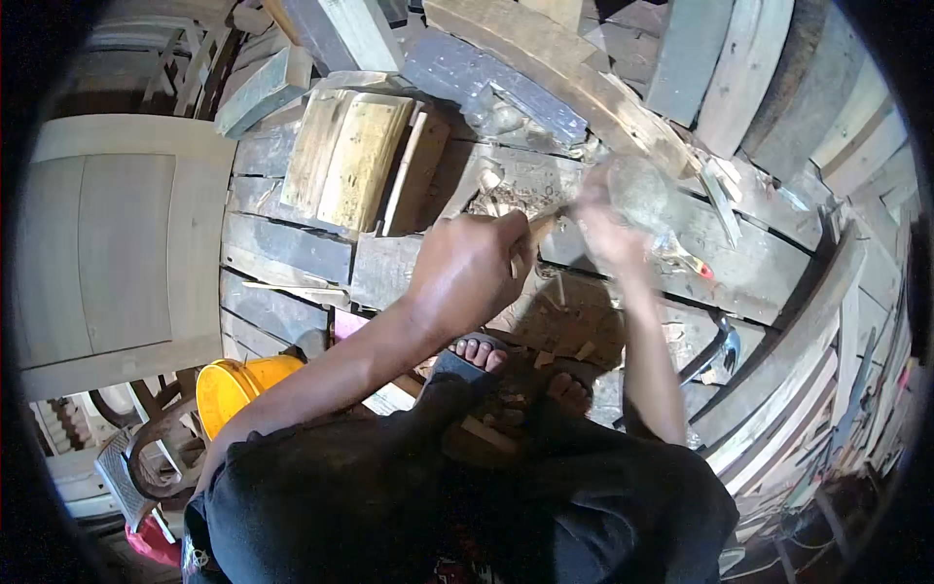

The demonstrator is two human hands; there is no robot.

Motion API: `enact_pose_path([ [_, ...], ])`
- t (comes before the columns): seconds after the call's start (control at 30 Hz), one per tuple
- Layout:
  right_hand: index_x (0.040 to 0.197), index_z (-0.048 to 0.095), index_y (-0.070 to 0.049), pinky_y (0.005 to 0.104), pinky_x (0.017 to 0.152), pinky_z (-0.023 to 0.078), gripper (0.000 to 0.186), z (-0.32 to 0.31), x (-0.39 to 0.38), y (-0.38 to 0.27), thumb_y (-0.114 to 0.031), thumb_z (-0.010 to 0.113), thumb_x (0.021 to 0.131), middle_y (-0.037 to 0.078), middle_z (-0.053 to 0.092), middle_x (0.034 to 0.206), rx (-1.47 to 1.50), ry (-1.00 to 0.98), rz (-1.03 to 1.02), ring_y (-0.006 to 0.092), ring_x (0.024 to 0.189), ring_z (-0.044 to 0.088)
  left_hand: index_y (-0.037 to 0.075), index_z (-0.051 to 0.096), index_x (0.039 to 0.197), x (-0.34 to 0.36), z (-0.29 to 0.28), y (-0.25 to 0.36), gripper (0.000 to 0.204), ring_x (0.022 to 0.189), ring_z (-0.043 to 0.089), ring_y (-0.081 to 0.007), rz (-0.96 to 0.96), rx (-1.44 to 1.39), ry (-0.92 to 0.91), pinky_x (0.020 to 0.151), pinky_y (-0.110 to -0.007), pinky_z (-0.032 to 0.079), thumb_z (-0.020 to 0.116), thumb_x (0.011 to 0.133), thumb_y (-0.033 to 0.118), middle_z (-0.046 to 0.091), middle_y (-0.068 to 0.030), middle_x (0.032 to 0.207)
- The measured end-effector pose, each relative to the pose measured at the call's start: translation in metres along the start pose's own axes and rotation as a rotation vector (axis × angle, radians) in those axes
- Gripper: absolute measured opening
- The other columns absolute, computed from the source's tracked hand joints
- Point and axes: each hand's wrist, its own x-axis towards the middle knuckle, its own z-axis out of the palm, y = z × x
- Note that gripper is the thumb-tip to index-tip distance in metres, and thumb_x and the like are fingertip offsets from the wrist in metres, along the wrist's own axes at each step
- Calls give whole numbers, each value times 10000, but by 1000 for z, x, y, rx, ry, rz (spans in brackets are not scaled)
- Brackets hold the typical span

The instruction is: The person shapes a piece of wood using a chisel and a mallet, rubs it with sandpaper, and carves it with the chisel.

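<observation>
My left hand (474,255) is closed, knuckles up, above the plank floor in front of me. A narrow brown wooden piece (545,224) sticks out of its grip toward the right; the fingers hide the rest. My right hand (611,219) is raised just to the right of that piece and smeared by motion. A pale rounded blur (642,190) lies beside it, and I cannot make out whether the hand holds it. Wood shavings (511,198) lie behind my left hand. Below both hands are my feet (479,352), among wood chips.
Thick wooden blocks (350,161) stand at the back left, with long beams (545,58) behind. A yellow bucket (238,389) and a panelled wooden door (126,243) are on the left. To the right lie a hammer (720,348), a red-and-yellow-handled tool (697,263) and stacked planks (798,389).
</observation>
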Motion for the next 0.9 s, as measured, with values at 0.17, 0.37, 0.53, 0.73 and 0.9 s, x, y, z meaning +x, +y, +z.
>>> enact_pose_path([
  [0.17, 1310, 506, 6, 321, 695, 506, 550, -20, 39, 3, 7, 732, 808, 61, 645, 1082, 965, -86, 246, 151, 823, 617, 24, 687, 782, 20, 6, -9, 103, 658, 703, -384, -59, 27, 47, 631, -424, 555, 736, 822, 107, 694, -178, 707],
  [0.37, 1013, 529, -57, 308, 662, 317, 223, -147, 136, -17, -253, 562, 911, 36, 417, 794, 1516, -172, 31, 175, 657, 320, -2, 711, 813, 22, -9, -9, 119, 684, 718, -380, -106, -27, 53, 648, -426, 561, 756, 815, 108, 712, -199, 746],
  [0.53, 1258, 536, 7, 330, 866, 562, 566, 18, 13, 0, -60, 817, 771, 94, 682, 1049, 871, -96, 310, 220, 887, 702, -4, 718, 830, 31, 0, -3, 125, 699, 724, -379, -106, -6, 40, 657, -425, 566, 751, 813, 115, 721, -202, 767],
  [0.73, 1064, 592, -15, 282, 555, 431, 246, -32, 46, 7, 12, 670, 832, 42, 597, 777, 1388, 128, 377, 131, 632, 540, -5, 740, 881, 23, 16, -10, 119, 751, 755, -332, -195, -92, -61, 682, -385, 574, 781, 824, 91, 739, -207, 820],
  [0.9, 893, 478, -111, 320, 655, 286, 55, -127, 129, -28, -127, 461, 942, 3, 386, 767, 1614, 44, 0, 139, 659, 372, -17, 743, 910, 14, -9, -18, 144, 761, 763, -270, -237, -139, 10, 681, -371, 570, 796, 841, 98, 755, -193, 834],
])
